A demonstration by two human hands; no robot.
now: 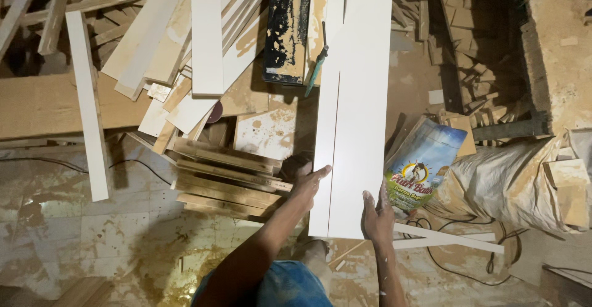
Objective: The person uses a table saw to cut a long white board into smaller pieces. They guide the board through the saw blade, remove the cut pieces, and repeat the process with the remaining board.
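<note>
A long white board (354,97) lies lengthwise away from the person, its near end gripped by both hands over a dusty workshop floor (74,227). The left hand (306,183) presses flat against the board's left edge, fingers stretched along it rather than curled. The right hand (377,215) grasps the near right corner, thumb on top and fingers under the edge. A thin dark line runs up the board from between the two hands, marking off a narrow strip on the left side.

Just right of the right hand lies a printed bag (422,165), partly tucked under the board, with a bulging pale sack (505,183) beyond it. A slim white strip (450,238) lies on the floor just beside that hand. Left of the left hand sits a stack of wooden planks (225,177), and farther off a jumble of white offcuts (203,41). Well beyond both hands, a green-handled tool (319,66) rests against the board's left edge. A lone white slat (89,103) lies far to the left.
</note>
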